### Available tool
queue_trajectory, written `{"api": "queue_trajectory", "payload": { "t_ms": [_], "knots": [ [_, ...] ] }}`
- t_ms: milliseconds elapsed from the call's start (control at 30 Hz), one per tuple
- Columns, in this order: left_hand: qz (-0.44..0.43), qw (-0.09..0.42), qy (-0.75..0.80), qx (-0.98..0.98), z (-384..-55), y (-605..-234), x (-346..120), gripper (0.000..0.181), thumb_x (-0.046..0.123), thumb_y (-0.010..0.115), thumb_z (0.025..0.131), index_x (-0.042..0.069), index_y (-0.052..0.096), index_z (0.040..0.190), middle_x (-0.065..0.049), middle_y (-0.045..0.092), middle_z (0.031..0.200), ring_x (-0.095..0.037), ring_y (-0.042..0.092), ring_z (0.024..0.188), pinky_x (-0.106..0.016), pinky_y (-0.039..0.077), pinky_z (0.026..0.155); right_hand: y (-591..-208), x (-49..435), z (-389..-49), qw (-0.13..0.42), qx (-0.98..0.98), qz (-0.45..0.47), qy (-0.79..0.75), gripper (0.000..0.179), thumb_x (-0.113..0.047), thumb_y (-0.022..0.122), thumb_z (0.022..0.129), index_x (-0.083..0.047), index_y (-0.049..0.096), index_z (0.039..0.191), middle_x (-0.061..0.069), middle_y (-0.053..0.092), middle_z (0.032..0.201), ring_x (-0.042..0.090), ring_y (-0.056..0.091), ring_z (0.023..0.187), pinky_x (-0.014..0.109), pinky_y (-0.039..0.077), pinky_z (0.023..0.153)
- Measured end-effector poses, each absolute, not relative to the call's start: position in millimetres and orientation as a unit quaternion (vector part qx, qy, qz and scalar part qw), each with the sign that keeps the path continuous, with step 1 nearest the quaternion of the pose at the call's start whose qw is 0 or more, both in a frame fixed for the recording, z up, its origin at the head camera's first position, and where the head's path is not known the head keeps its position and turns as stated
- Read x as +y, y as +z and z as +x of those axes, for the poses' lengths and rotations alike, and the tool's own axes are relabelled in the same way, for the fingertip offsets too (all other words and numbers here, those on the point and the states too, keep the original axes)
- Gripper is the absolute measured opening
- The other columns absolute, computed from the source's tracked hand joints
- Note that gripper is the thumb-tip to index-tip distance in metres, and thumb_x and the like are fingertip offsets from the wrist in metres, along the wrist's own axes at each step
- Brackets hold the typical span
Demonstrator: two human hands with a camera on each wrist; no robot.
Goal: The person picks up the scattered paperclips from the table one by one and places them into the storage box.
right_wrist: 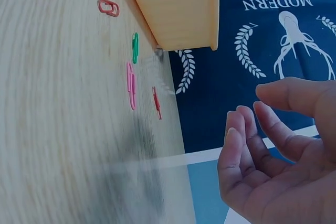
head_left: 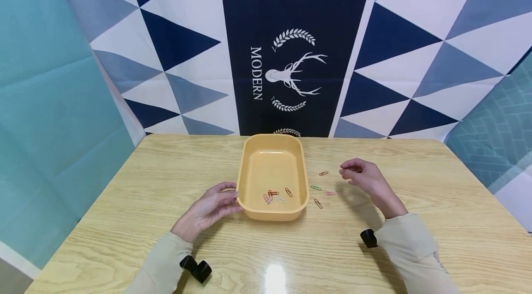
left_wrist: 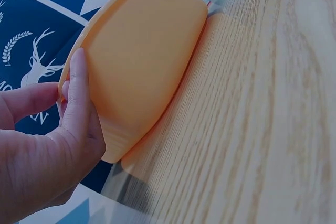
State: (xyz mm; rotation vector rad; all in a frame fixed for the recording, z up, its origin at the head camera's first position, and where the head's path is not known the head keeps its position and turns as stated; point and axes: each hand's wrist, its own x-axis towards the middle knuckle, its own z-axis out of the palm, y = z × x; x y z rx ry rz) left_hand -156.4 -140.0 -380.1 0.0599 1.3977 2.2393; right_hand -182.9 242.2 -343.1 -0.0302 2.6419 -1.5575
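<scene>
A yellow plastic tray (head_left: 272, 165) stands on the table, with several paper clips (head_left: 273, 194) lying toward its near end. My left hand (head_left: 214, 206) pinches the tray's left rim, its fingers against the outer wall (left_wrist: 142, 61) in the left wrist view. On the other side, my right hand (head_left: 365, 178) hovers over the table with loosely bent fingers, thumb apart from the fingertips and nothing between them. Between it and the tray lie a green paper clip (right_wrist: 135, 48), a pink paper clip (right_wrist: 131, 85), a far red paper clip (right_wrist: 156, 103) and a near red paper clip (right_wrist: 108, 7).
The wood-grain table (head_left: 174, 160) reaches back to a patterned cloth (head_left: 287, 54) behind the tray. Teal cloth (head_left: 62, 100) hangs along the left side. A black wrist mount (head_left: 196, 269) sits on the left sleeve, another black mount (head_left: 368, 238) on the right.
</scene>
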Motion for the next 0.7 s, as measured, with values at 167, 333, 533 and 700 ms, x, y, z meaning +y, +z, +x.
{"api": "queue_trajectory", "payload": {
  "t_ms": [167, 333, 533, 700],
  "knots": [
    [0.020, 0.247, 0.825, 0.508, -155.9, -380.7, -140.3, 0.030, -0.009, 0.047, 0.095, -0.010, 0.034, 0.123, -0.016, 0.060, 0.100, -0.022, 0.064, 0.089, -0.031, 0.058, 0.081, -347.5, 242.7, -184.4, 0.040, 0.868, -0.018, -0.495, 0.032, -0.011, 0.061, 0.094, 0.012, 0.053, 0.116, 0.013, 0.061, 0.102, 0.015, 0.055, 0.086, 0.029, 0.053, 0.073],
    [0.017, 0.248, 0.829, 0.502, -155.3, -380.2, -139.9, 0.031, -0.010, 0.047, 0.095, -0.010, 0.033, 0.124, -0.017, 0.060, 0.101, -0.022, 0.064, 0.089, -0.031, 0.058, 0.081, -354.4, 243.5, -186.2, 0.053, 0.886, -0.018, -0.461, 0.032, -0.012, 0.065, 0.091, 0.010, 0.056, 0.112, 0.010, 0.060, 0.096, 0.019, 0.054, 0.084, 0.028, 0.050, 0.068],
    [0.015, 0.252, 0.829, 0.499, -155.8, -379.5, -139.5, 0.032, -0.010, 0.047, 0.095, -0.010, 0.034, 0.124, -0.018, 0.059, 0.104, -0.023, 0.063, 0.091, -0.033, 0.057, 0.084, -360.5, 243.9, -188.1, 0.088, 0.900, -0.013, -0.427, 0.035, -0.015, 0.068, 0.088, 0.009, 0.056, 0.111, 0.010, 0.060, 0.093, 0.020, 0.052, 0.082, 0.029, 0.047, 0.067],
    [0.016, 0.251, 0.825, 0.506, -156.4, -379.4, -139.7, 0.029, -0.009, 0.047, 0.095, -0.009, 0.035, 0.122, -0.016, 0.059, 0.101, -0.021, 0.063, 0.088, -0.032, 0.058, 0.082, -364.1, 239.5, -190.8, 0.101, 0.913, -0.011, -0.395, 0.039, -0.019, 0.074, 0.084, 0.007, 0.058, 0.107, 0.011, 0.058, 0.093, 0.022, 0.050, 0.082, 0.028, 0.043, 0.067]
  ]
}}
